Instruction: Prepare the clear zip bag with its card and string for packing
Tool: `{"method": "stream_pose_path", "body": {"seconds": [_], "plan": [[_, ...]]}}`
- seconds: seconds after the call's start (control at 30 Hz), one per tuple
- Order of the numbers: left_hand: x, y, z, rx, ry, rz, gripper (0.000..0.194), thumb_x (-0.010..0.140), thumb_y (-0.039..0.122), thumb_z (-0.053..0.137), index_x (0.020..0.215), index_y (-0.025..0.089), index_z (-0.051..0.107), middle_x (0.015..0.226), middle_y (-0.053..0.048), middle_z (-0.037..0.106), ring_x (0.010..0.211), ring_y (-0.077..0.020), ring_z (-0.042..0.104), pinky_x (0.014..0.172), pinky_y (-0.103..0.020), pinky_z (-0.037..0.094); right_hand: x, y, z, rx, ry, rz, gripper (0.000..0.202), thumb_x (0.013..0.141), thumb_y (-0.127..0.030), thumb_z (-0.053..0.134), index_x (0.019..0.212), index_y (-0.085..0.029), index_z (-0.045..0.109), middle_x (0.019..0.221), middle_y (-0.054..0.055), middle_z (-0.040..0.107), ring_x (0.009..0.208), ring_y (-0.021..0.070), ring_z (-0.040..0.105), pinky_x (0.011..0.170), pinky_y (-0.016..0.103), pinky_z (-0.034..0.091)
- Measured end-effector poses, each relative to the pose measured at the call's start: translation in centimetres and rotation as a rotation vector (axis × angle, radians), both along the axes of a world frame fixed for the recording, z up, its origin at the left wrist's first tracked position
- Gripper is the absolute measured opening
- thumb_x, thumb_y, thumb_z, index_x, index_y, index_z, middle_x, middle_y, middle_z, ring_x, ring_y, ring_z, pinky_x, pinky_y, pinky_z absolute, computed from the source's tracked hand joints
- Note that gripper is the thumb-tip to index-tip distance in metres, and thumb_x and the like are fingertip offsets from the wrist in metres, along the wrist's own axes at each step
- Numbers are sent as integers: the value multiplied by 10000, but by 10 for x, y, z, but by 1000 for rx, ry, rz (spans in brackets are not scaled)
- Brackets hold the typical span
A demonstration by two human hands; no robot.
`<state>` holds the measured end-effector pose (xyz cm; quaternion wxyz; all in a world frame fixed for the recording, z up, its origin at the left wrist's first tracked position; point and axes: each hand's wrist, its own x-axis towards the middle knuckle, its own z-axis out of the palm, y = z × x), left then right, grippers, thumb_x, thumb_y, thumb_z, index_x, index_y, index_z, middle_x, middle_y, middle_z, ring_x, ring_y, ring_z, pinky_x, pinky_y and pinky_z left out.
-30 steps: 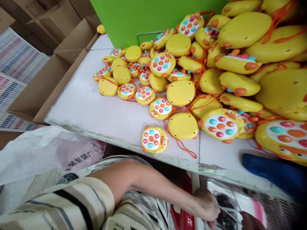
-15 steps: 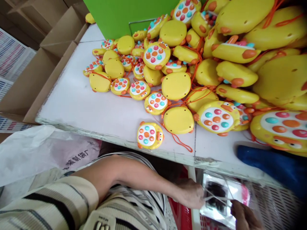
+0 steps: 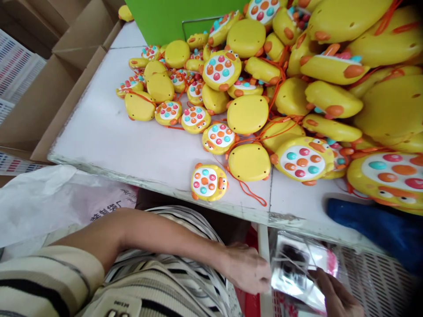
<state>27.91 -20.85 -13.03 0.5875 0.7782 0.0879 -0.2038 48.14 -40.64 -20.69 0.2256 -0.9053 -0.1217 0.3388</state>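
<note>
Below the table's front edge, my left hand (image 3: 247,268) pinches the left side of a clear plastic bag (image 3: 299,268) with a dark patch and pink print. My right hand (image 3: 333,293) holds the bag's right lower side at the bottom of the view. One yellow toy with coloured buttons (image 3: 209,182) lies alone near the table edge, just above my left hand. A large heap of the same yellow toys (image 3: 297,88) with orange cords fills the right and back of the white table (image 3: 112,141).
A green panel (image 3: 158,20) stands behind the heap. Cardboard boxes (image 3: 42,101) flank the table's left side. A white printed sack (image 3: 56,202) lies below left. A blue cloth (image 3: 376,229) sits on the table's right edge, with a white perforated crate (image 3: 380,281) beneath.
Both hands lifted the plastic bag higher and slightly left beneath the table edge. My view shifted, so the table and toys sit a little lower left.
</note>
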Motion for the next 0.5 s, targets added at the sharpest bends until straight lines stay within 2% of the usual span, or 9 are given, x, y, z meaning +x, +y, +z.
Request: {"method": "stream_pose_path", "body": {"seconds": [0.07, 0.13, 0.2, 0.27, 0.4, 0.5], "plan": [[-8, 15, 17, 38, 26, -50, 182, 766, 239, 485, 743, 160, 648, 804, -99, 722, 733, -249, 676, 600, -301, 473, 1, 5, 1, -130, -66, 99, 503, 665, -607, 525, 840, -172, 708, 702, 116, 699, 710, 344, 631, 622, 423, 462], [-18, 31, 33, 66, 43, -22, 209, 806, 218, 485, 847, 131, 671, 866, -95, 727, 785, -207, 675, 667, -247, 471, -1, 17, 1, -223, -226, 237, 573, 675, -608, 458, 925, -155, 703, 785, 151, 691, 667, 343, 612, 591, 437, 447], [-29, 43, 46, 80, 45, 46, 211, 820, 188, 505, 904, 106, 680, 859, -88, 728, 764, -172, 667, 668, -209, 457, -6, 35, -4, -131, -422, 382, 606, 713, -583, 386, 1006, -138, 674, 972, 182, 670, 795, 361, 607, 626, 446, 451], [-38, 51, 55, 79, 40, 108, 208, 821, 164, 529, 941, 89, 682, 847, -86, 728, 739, -149, 656, 655, -188, 442, -16, 55, -17, 41, -529, 508, 561, 763, -545, 339, 961, -134, 667, 1031, 185, 652, 908, 350, 584, 676, 433, 459], [-53, 61, 68, 74, 62, 222, 210, 826, 140, 532, 957, 83, 685, 826, -75, 721, 718, -122, 630, 648, -164, 420, -36, 88, -50, 141, -455, 680, 351, 769, -442, 404, 667, -188, 624, 692, 135, 647, 705, 280, 591, 657, 398, 453], [-64, 69, 74, 95, 102, 314, 216, 842, 148, 512, 954, 94, 688, 814, -54, 717, 680, -104, 605, 627, -158, 410, -41, 97, -63, 166, -437, 727, 251, 740, -340, 431, 632, -191, 602, 623, 121, 610, 667, 270, 589, 718, 427, 437]]}}
